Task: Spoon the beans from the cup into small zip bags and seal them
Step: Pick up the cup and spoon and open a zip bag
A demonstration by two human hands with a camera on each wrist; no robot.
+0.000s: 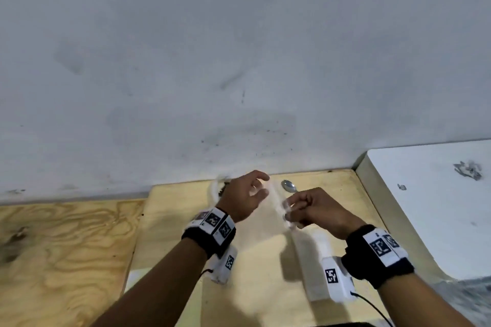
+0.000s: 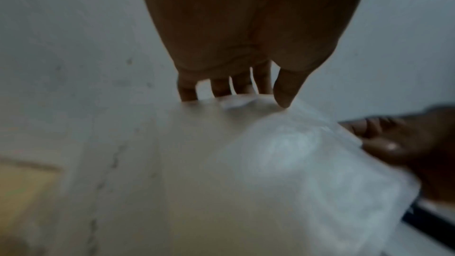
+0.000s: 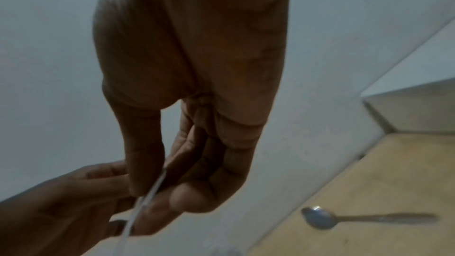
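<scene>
1. The left hand (image 1: pixel 245 198) is hovering above the wooden table (image 1: pixel 170 220), fingers spread and touching the zip bag (image 1: pixel 276 200).
2. The right hand (image 1: pixel 316 211) is pinching the bag's edge between thumb and fingers.
3. The spoon (image 3: pixel 354 219) is lying on the table, right of the hands.

The head camera looks forward and down from above, taking in the wall and the spoon (image 1: pixel 289 186) lying just before it. The right wrist camera looks close along the palm, the spoon (image 3: pixel 320 217) lower right. The left wrist camera, equally close, faces the wall; its picture is blurred.
</scene>
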